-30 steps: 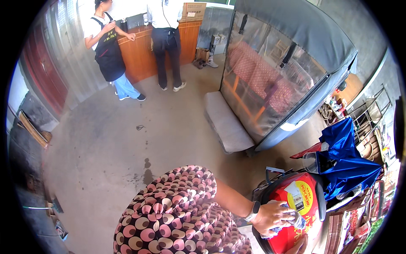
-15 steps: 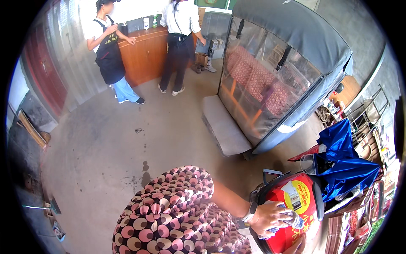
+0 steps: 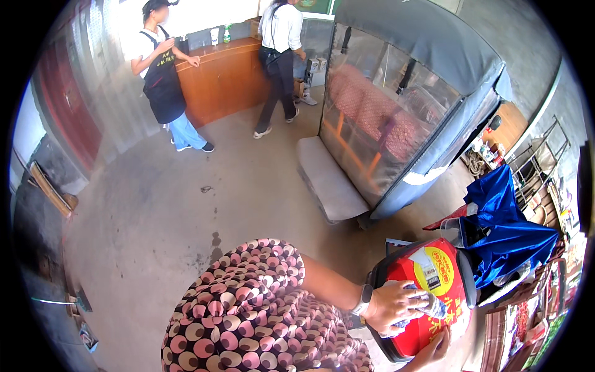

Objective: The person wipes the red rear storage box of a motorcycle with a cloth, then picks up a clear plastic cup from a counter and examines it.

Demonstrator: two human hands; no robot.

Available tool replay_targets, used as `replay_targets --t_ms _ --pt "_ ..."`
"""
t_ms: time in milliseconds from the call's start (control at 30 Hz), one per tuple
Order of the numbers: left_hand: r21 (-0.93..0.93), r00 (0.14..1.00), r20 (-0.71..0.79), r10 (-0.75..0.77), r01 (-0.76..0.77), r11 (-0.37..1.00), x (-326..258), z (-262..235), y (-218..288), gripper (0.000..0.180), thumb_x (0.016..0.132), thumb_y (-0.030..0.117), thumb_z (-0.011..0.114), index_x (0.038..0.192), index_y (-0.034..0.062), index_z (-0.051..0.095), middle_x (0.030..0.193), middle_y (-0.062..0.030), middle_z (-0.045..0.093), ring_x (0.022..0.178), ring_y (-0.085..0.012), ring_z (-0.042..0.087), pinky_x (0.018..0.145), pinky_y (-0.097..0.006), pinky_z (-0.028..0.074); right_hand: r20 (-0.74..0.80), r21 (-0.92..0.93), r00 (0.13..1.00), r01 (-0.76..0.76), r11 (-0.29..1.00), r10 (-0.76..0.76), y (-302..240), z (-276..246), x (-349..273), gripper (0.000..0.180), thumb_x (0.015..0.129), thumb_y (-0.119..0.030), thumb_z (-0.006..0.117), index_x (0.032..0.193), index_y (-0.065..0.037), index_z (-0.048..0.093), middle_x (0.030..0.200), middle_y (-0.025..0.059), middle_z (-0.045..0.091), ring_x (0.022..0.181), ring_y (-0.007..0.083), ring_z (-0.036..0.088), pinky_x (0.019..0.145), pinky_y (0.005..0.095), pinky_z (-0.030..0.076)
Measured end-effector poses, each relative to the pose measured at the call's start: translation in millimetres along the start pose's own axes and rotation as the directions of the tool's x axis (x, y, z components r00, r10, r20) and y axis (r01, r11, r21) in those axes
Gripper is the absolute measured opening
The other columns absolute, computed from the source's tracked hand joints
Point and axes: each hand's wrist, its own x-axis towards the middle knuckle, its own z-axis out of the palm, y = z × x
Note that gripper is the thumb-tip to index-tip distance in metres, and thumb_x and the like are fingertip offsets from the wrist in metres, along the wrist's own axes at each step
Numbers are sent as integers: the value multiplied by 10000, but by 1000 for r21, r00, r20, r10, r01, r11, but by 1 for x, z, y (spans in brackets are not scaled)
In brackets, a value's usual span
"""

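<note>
Clenching a crumpled, soft blue-and-white cloth (image 3: 437,307) in left grip (image 3: 389,304), pressed onto a glossy red panel (image 3: 452,296), lower right of frame. Touching the panel's lower edge with right grip (image 3: 435,349); cannot tell whether grasping or only resting. Rounded in outline, edged by a smooth black rim (image 3: 470,286), bearing a round yellow sticker (image 3: 441,263) and a flat white label (image 3: 427,273). Flanked at right by shiny, creased blue fabric (image 3: 508,245) and a clear plastic tub (image 3: 451,234); cannot make out contents. Showing red patterned fabric (image 3: 372,111) through wrinkled clear sheeting (image 3: 427,111) inside a grey soft-topped cab (image 3: 427,37), upper right of centre. Seeing a white cylindrical container (image 3: 214,37) and green spray bottle (image 3: 227,34) on a brown wooden surface (image 3: 220,84), upper left of centre. Paved with grey concrete floor (image 3: 149,217), dark-stained left of centre.
</note>
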Motion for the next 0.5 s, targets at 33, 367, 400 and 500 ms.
replay_targets --t_ms 33,367,400,500 --pt "16 999 48 -25 24 1000 1 -3 3 665 763 371 630 1314 13 528 1424 -210 435 1356 -316 367 1064 -498 283 -6 2 1000 -5 1000 5 5 0 0 222 952 -105 541 1077 49 643 1147 174 643 1019 257 604 927 370 474" --pt "303 975 14 -222 207 930 10 24 45 647 813 403 582 1314 -1 514 1409 -184 451 1344 -336 363 1070 -525 268 -29 65 966 257 964 -256 15 20 6 164 923 -51 554 1010 33 666 1103 147 658 1036 269 600 969 405 445" --pt "355 971 -10 -237 225 907 12 25 51 627 808 400 588 1290 2 538 1397 -186 460 1319 -338 389 1061 -522 282 -28 79 964 267 960 -265 14 21 6 159 921 -54 559 1004 29 667 1100 146 660 1035 272 600 969 408 445" --pt "411 961 -89 -262 275 869 19 39 53 589 804 400 590 1243 7 580 1377 -181 478 1299 -333 405 1050 -522 296 -31 72 956 292 954 -291 17 28 12 146 920 -73 571 985 -1 680 1096 139 664 1047 275 594 963 412 447"
